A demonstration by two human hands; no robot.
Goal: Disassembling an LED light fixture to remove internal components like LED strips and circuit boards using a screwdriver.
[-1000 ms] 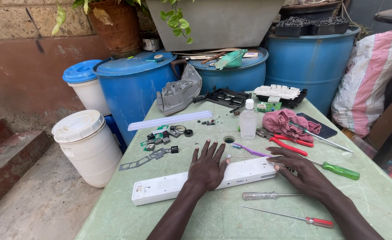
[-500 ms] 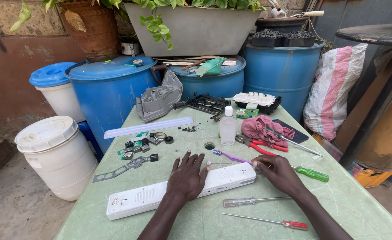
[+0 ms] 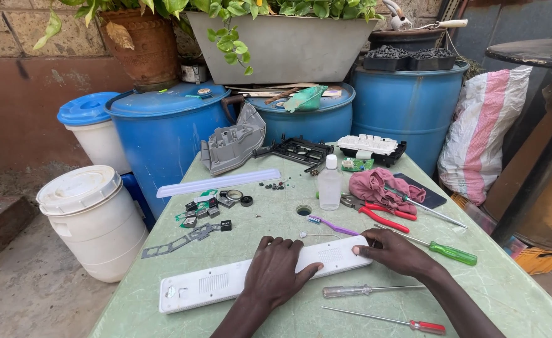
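Note:
A long white plastic casing (image 3: 213, 285) lies across the green table (image 3: 507, 294), near its front edge. My left hand (image 3: 276, 272) rests flat on the casing's middle, fingers spread. My right hand (image 3: 395, 251) touches the casing's right end with its fingertips. A purple toothbrush (image 3: 335, 225) lies just beyond the casing. A green-handled screwdriver (image 3: 442, 249) lies to the right of my right hand. A clear-handled screwdriver (image 3: 363, 290) and a red-handled screwdriver (image 3: 388, 319) lie in front of it.
Small black parts (image 3: 210, 209), a white strip (image 3: 216, 182), a clear bottle (image 3: 330, 183), red pliers (image 3: 382, 214) and a pink cloth (image 3: 376, 183) sit farther back. Blue barrels (image 3: 163, 138) stand behind the table, a white bucket (image 3: 91, 219) to its left, a striped sack (image 3: 485, 138) at right.
The view has shifted and drawn closer, so the table fills more of the picture. Both hands stay on the white casing, the right one now at its right end.

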